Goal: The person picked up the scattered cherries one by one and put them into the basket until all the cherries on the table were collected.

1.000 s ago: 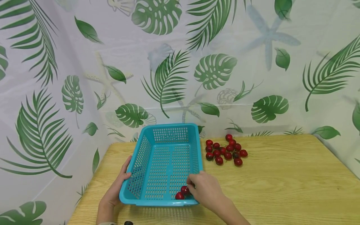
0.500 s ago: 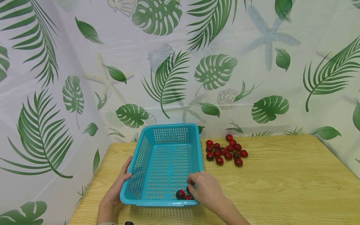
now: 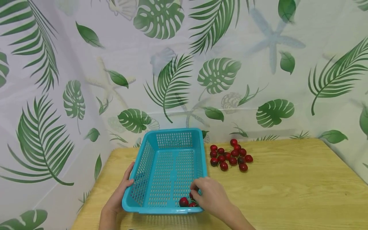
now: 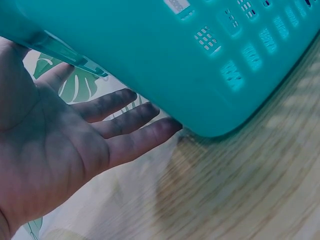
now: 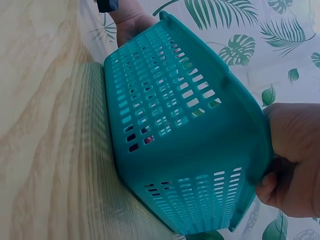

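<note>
A blue plastic basket with slotted walls stands on the table. My left hand holds its left side, the thumb over the rim; in the left wrist view the other fingers reach straight along the outer wall. My right hand bends over the near right corner, its thumb and index finger close together inside the basket at a dark red cherry, partly hidden by the fingers. Two more cherries lie just beside them, one red cherry and one cherry against the near wall.
Several dark red cherries, some with stems, lie in a loose group on the wooden table, right of the basket's far end. A leaf-printed cloth hangs behind and to the left of the table.
Cherries in the basket's near right corner have shifted, and a third one shows now. Both hands and the basket keep their places; the head view has tilted slightly.
</note>
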`<state>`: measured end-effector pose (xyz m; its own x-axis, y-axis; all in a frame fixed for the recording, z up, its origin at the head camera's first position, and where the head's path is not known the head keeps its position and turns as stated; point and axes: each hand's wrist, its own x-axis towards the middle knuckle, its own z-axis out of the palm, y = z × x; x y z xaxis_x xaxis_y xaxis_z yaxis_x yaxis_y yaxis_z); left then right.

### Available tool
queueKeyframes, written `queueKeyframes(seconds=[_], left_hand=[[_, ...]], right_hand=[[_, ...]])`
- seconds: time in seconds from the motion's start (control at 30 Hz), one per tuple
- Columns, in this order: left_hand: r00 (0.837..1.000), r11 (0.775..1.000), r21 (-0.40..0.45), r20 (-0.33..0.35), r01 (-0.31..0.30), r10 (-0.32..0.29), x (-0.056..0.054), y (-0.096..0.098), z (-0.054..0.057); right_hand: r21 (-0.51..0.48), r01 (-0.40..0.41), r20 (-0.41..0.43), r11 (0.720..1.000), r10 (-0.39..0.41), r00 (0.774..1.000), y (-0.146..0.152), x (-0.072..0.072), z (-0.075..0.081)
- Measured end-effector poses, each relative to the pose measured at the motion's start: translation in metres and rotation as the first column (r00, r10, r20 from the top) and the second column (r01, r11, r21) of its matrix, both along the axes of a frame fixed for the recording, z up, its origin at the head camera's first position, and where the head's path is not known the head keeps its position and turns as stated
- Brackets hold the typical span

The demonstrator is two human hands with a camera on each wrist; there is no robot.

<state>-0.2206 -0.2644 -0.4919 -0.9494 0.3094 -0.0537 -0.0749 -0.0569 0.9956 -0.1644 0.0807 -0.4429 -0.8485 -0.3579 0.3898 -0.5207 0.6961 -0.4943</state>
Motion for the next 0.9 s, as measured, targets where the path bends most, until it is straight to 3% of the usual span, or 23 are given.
queueKeyframes(seconds=[0.13,0.27,0.43,0.7,0.9], left_hand=[[1.0,1.0,0.002,0.006,-0.011,0.011,0.003,0.001,-0.001],[1.0,1.0,-0.001,0.004,-0.028,0.028,0.005,0.003,0.0],[0.999,0.999,0.002,0.01,-0.034,0.034,0.005,0.003,-0.002],[0.999,0.999,-0.019,-0.03,-0.038,0.038,-0.002,0.009,-0.002],[0.995,0.998,-0.047,-0.089,-0.044,0.04,-0.007,0.013,-0.001]], right_hand=[[-0.093,-0.033,-0.008,0.995,0.033,0.999,0.005,0.001,-0.005],[-0.234,-0.051,0.014,0.971,0.056,0.998,0.014,0.0,-0.005],[-0.297,0.011,0.023,0.955,-0.004,1.0,0.026,-0.005,-0.002],[-0.272,0.145,-0.014,0.951,-0.155,0.988,0.056,-0.019,-0.001],[-0.162,0.277,-0.01,0.947,-0.282,0.959,0.085,-0.031,-0.001]])
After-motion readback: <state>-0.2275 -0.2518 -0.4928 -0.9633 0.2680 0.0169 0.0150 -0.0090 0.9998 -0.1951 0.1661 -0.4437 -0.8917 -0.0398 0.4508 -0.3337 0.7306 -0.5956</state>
